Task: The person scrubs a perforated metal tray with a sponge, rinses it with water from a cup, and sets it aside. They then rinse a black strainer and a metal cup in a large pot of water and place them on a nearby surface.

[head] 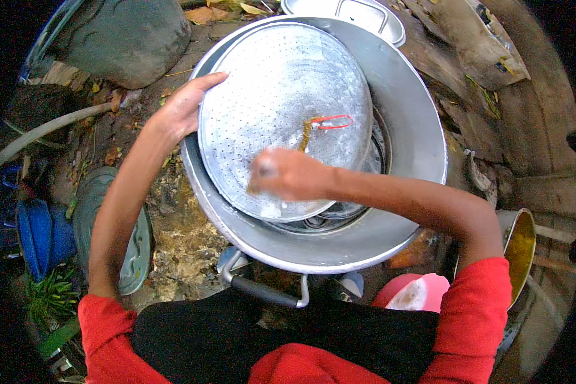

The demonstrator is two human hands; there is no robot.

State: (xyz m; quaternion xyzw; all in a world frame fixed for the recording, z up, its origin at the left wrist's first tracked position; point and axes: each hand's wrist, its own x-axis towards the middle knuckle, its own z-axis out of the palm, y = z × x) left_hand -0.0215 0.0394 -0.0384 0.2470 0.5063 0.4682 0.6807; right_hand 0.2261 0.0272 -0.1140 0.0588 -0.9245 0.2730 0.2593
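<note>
A round perforated aluminium steamer plate (269, 91) rests tilted inside a large aluminium pot (408, 129). My left hand (187, 103) grips the plate's left rim, thumb on top. Blurred by motion, my right hand (290, 174) is closed in a fist over the plate's lower part. A brownish scrubber (252, 188) peeks out under its fingers, mostly hidden. Above that fist, a yellow-brown strand (306, 134) with a red loop (333, 122) lies across the plate; whether it joins the scrubber is unclear. White suds dot the metal. Beneath the plate, darker round metalware (343, 211) shows.
The pot's black-gripped handle (264, 291) points toward me. Nearby are a pink basin (425, 288) with foam, a metal pot (521, 254) at right, and a greenish lid (137, 261) at left. Beyond lie a metal pan (365, 14) and a grey container (125, 43).
</note>
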